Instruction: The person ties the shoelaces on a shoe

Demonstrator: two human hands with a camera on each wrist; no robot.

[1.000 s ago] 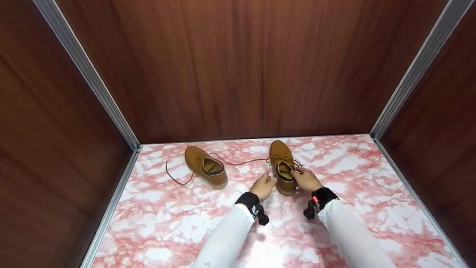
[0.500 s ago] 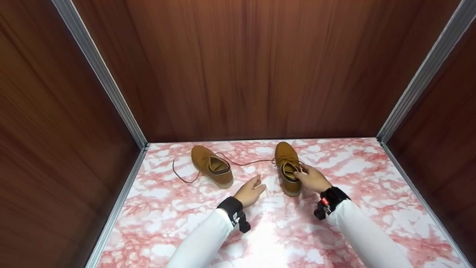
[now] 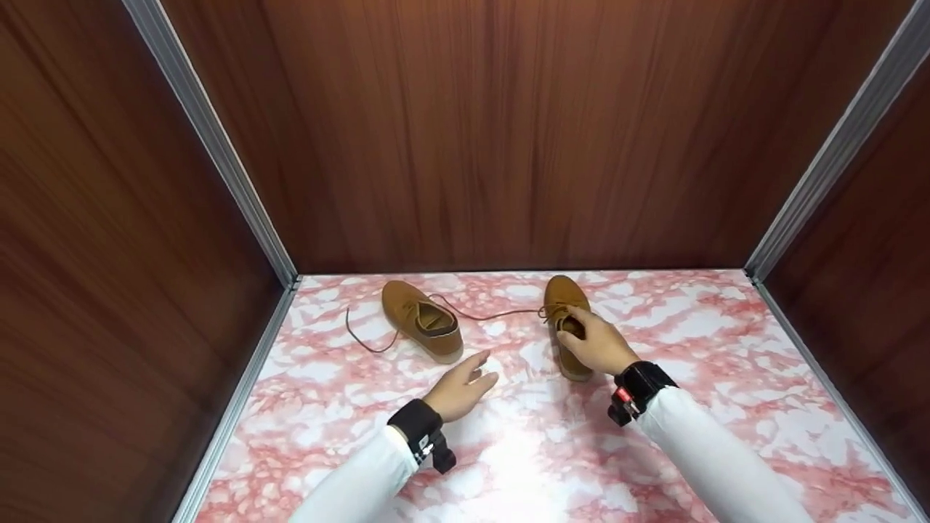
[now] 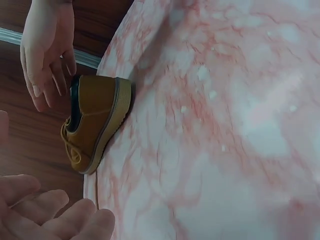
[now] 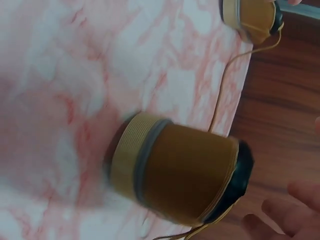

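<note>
First tan lace-up shoe with pale ridged sole (image 3: pixel 565 292): upright on the pink-and-white marbled worktop (image 3: pixel 290 407), toe towards the dark red-brown wood-grain wall (image 3: pixel 508 145); laces looped at the front.

Second tan lace-up shoe (image 3: pixel 408 314): upright, angled, well apart to the left; one thin brown lace (image 3: pixel 374 351) trailing loose on its left, another thin brown lace (image 3: pixel 479 318) running across to the first shoe; whether joined there, cannot tell.

Right hand (image 3: pixel 599 345), white-sleeved: at the collar of the first shoe, thumb and fingers well parted, no grip evident; contact, cannot tell.

Left hand (image 3: pixel 459 387), white-sleeved: raised near the heel of the second shoe, fingers spread, holding nothing.

Changes: left hand, a second ago beside the first shoe, now drawn off towards the second; right hand shifted from pinching the collar's right edge to a looser pose over its mouth. Shoes and laces much as they were.

Bearing on the work, as judged: first shoe apparently being let go; second shoe's lacing visibly unfinished
</note>
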